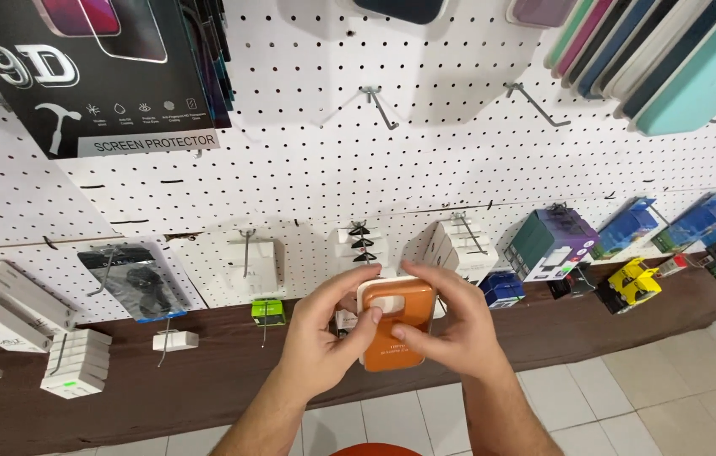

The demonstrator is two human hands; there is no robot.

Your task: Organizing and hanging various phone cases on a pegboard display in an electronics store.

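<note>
While both hands, left hand (324, 333) and right hand (451, 325), grasp an orange phone case (393, 338), white pegboard (307, 169) behind, boxed chargers (459, 245) hanging, bare metal hook (379, 105) above.

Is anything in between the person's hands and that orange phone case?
No. Both hands already hold the orange phone case directly: the left hand grips its left edge, with the thumb on its face, and the right hand wraps its right side. The white pegboard wall with its hanging boxes lies behind the case, not between.
</note>
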